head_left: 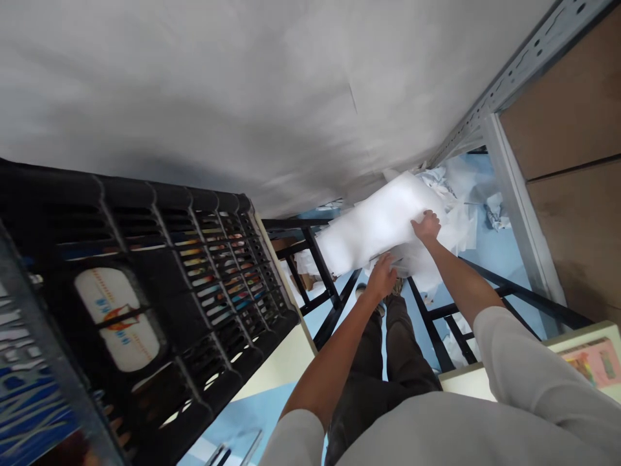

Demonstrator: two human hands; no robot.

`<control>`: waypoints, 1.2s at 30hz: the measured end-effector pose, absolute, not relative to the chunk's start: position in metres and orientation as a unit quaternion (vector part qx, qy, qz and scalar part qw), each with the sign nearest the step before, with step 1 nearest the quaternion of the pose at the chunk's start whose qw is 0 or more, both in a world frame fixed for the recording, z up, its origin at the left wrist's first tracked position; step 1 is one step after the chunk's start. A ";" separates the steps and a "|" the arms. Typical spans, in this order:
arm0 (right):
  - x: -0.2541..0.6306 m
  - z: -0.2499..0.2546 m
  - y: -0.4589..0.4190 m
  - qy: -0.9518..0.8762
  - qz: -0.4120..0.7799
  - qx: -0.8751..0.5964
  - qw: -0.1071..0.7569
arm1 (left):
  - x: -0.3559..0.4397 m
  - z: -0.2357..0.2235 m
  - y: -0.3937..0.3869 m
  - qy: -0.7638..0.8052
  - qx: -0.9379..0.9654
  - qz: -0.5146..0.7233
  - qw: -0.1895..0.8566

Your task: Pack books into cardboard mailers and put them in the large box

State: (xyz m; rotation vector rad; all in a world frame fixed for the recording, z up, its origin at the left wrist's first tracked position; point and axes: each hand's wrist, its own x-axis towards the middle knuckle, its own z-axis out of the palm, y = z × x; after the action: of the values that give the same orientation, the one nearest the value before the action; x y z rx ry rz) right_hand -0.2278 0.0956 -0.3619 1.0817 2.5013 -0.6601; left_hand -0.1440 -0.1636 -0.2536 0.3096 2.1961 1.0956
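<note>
A thick white roll of packing foam point(378, 223) lies crosswise in front of me, low between the black metal frames. My right hand point(427, 226) is on its right end, with the fingers bent and closed against the white material. My left hand point(382, 278) is at the roll's near lower edge, its fingers curled at a loose edge of the sheet. Part of the left fingers' grip is hidden. Below the right hand, a thin translucent flap of the sheet point(424, 262) hangs down.
On the left stands a black plastic crate point(194, 362) with colourful printed items inside. Black metal bars point(323, 265) flank my legs. Crumpled white wrapping point(439, 181) lies behind the roll. A grey metal rack post point(526, 207) and cardboard boxes point(567, 110) are on the right.
</note>
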 end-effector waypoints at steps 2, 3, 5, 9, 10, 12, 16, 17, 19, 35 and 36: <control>-0.231 -0.360 0.094 0.882 -0.215 0.380 0.178 | -0.146 -0.252 -0.164 0.840 0.126 0.419 0.320; -0.232 -0.360 0.093 0.883 -0.208 0.379 0.183 | -0.146 -0.253 -0.164 0.841 0.128 0.421 0.314; -0.233 -0.362 0.093 0.884 -0.198 0.377 0.194 | -0.148 -0.257 -0.164 0.843 0.127 0.427 0.302; -0.232 -0.365 0.095 0.888 -0.188 0.365 0.207 | -0.151 -0.264 -0.163 0.846 0.116 0.426 0.298; -0.231 -0.363 0.096 0.889 -0.192 0.359 0.207 | -0.152 -0.264 -0.163 0.846 0.115 0.424 0.302; -0.230 -0.357 0.098 0.889 -0.216 0.346 0.209 | -0.155 -0.261 -0.163 0.846 0.116 0.419 0.310; -0.231 -0.334 0.099 0.870 -0.308 0.328 0.201 | -0.163 -0.245 -0.162 0.848 0.123 0.404 0.321; -0.232 -0.326 0.098 0.866 -0.329 0.324 0.191 | -0.166 -0.239 -0.160 0.848 0.124 0.403 0.321; -0.232 -0.309 0.096 0.862 -0.358 0.317 0.169 | -0.171 -0.227 -0.157 0.847 0.126 0.406 0.318; -0.153 -0.123 0.068 0.797 -0.465 0.383 -0.036 | -0.152 -0.092 -0.147 0.811 0.274 0.404 0.323; -0.141 -0.110 0.066 0.792 -0.464 0.393 -0.051 | -0.147 -0.082 -0.149 0.806 0.289 0.401 0.325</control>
State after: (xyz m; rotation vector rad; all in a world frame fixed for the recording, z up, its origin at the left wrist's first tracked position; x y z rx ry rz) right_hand -0.1412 0.0664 -0.1096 1.2759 2.5730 -1.5083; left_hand -0.1471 -0.1486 -0.0823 0.7578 2.1144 1.0519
